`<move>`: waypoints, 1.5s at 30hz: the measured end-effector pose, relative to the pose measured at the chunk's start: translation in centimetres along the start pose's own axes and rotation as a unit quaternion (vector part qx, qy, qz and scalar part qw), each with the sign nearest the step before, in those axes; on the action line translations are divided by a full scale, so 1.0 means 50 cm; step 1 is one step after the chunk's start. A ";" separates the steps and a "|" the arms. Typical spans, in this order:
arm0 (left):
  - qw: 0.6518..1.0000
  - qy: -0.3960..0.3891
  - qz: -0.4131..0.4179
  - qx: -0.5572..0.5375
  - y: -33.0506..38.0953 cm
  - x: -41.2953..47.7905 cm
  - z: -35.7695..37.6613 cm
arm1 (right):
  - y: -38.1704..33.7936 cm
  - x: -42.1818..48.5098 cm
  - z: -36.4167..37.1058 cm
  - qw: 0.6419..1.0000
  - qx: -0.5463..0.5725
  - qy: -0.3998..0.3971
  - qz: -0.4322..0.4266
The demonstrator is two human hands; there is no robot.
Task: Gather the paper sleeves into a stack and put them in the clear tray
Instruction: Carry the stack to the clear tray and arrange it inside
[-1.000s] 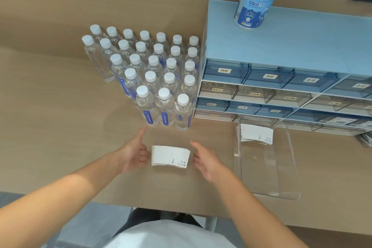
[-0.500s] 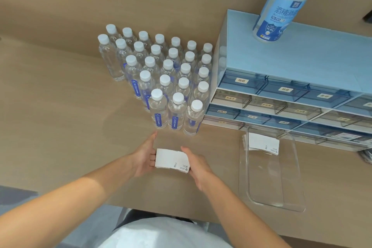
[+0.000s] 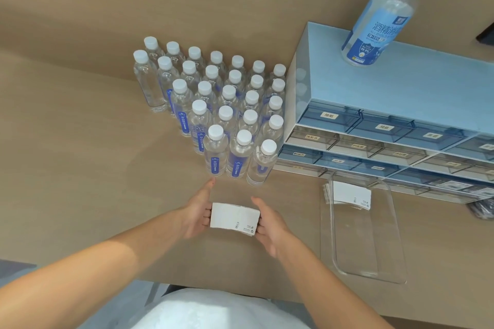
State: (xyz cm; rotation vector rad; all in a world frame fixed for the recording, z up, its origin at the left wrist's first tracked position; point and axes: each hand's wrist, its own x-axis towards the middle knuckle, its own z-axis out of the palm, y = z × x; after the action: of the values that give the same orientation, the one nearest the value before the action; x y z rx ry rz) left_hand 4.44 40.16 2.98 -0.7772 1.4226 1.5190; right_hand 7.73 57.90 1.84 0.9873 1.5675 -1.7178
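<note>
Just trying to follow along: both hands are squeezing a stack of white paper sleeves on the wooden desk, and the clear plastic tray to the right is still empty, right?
Not quite. The clear plastic tray is not empty: the head view shows a pile of white paper sleeves at its far end. The rest holds: the left hand and right hand grip the stack of white paper sleeves.

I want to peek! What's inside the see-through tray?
A small stack of white paper sleeves lies at the far end of the clear tray. What's under that stack is covered.

Left hand (image 3: 196, 215) and right hand (image 3: 270, 224) clasp a stack of paper sleeves (image 3: 234, 219) beside the clear tray (image 3: 366, 254).
</note>
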 end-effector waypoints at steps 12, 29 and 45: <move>0.999 0.034 0.038 0.002 0.009 -0.033 0.049 | -0.012 -0.034 -0.041 0.999 0.004 -0.029 -0.018; 0.991 0.043 0.098 0.085 -0.051 -0.042 0.161 | 0.036 -0.115 -0.141 0.993 0.033 0.078 -0.085; 0.988 -0.119 0.096 -0.004 -0.135 -0.093 0.076 | 0.152 -0.172 -0.131 0.983 0.174 -0.018 -0.059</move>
State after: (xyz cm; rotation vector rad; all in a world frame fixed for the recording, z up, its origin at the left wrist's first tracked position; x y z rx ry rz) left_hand 12.90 42.69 4.81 -0.4548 1.3424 1.7024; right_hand 19.52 63.09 4.78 1.0371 1.3513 -2.1312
